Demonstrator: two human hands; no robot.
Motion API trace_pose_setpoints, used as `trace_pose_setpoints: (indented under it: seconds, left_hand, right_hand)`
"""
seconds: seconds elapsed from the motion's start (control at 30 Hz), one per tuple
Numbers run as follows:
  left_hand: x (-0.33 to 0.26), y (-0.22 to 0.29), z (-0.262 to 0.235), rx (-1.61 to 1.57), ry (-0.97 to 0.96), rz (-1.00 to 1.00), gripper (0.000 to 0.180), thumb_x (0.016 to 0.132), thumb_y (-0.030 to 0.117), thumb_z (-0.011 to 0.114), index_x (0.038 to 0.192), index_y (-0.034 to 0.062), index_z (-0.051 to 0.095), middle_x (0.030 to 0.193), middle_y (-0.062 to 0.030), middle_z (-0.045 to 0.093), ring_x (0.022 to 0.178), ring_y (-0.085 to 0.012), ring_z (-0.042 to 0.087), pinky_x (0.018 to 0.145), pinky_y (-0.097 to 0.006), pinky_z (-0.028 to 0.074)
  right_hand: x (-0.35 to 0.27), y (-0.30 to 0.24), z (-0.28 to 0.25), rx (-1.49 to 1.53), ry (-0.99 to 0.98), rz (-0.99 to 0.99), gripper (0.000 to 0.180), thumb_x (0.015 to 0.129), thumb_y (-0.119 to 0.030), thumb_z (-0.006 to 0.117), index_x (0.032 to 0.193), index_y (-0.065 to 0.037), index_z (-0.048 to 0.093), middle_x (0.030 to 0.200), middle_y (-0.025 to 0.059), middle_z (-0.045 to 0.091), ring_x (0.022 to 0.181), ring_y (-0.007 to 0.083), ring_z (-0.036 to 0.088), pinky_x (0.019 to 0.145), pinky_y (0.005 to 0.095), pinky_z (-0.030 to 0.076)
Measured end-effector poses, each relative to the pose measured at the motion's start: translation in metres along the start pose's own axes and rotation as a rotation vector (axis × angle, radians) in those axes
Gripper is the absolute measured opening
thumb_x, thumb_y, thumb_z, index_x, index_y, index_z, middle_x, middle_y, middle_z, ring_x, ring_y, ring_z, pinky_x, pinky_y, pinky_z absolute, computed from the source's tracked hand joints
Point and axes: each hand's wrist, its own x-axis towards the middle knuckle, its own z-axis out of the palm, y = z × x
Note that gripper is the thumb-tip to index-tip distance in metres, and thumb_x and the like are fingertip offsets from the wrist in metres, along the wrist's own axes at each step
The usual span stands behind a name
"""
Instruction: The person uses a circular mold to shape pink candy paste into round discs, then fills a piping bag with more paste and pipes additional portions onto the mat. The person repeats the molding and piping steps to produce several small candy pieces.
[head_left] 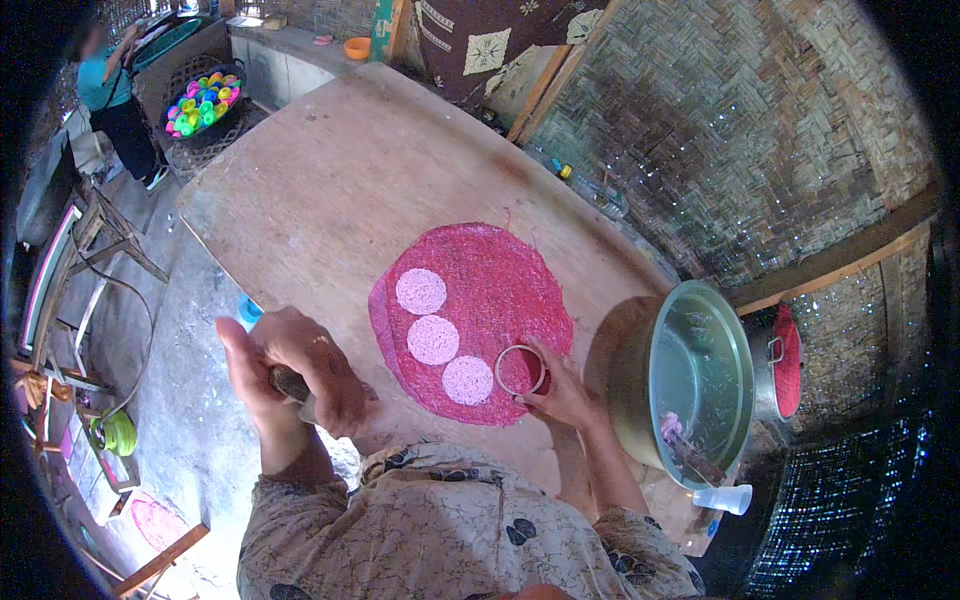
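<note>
On the table lies a round red mesh cloth (490, 270). Three flat pink textured discs, the lowest of them a pink disc (467, 380), form a curve along its left and lower part. My right hand (560, 390) grips a thin pale ring mould (499, 362) and rests it on the cloth, just right of the lowest disc. The mould looks hollow, with red mesh showing inside. Left of the cloth, my left hand (310, 365) is raised and closed around a dark-handled tool (290, 383); most of that tool is hidden by the fingers.
At the right stands a large metal basin (690, 370) with pink residue and a flat tool inside. A white cup (724, 498) and a pot with a red cover (787, 360) are beside it. Far left, a person (115, 95) stands near a basket of colourful pieces (205, 105).
</note>
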Motion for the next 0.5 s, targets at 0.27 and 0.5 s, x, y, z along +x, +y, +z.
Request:
trace_pose_setpoints:
  seconds: [0.27, 0.5]
  left_hand:
    - [0.071, -0.045, -0.030, -0.443, -0.144, -0.126, 0.093, 0.084, 0.083, 0.010, 0.057, 0.0039, 0.051, 0.047, -0.0144, 0.050, 0.037, -0.0316, 0.050, 0.048, -0.049, 0.049]
    - [0.141, -0.155, 0.007, -0.625, 0.361, -0.381, 0.077, 0.089, 0.077, 0.021, 0.078, 0.0083, 0.055, 0.066, -0.0103, 0.054, 0.068, -0.0286, 0.057, 0.074, -0.050, 0.049]
  right_hand:
    - [-0.005, -0.026, -0.023, 0.135, 0.009, -0.032, 0.093, 0.075, -0.047, 0.075, 0.149, -0.011, 0.029, 0.146, 0.0146, 0.042, 0.134, 0.0333, 0.039, 0.108, 0.0462, 0.031]
    - [-0.031, -0.062, -0.085, 1.248, -0.403, 0.405, 0.081, 0.090, -0.073, 0.028, 0.133, -0.007, 0.046, 0.108, 0.0169, 0.064, 0.077, 0.0197, 0.061, 0.065, 0.0310, 0.049]
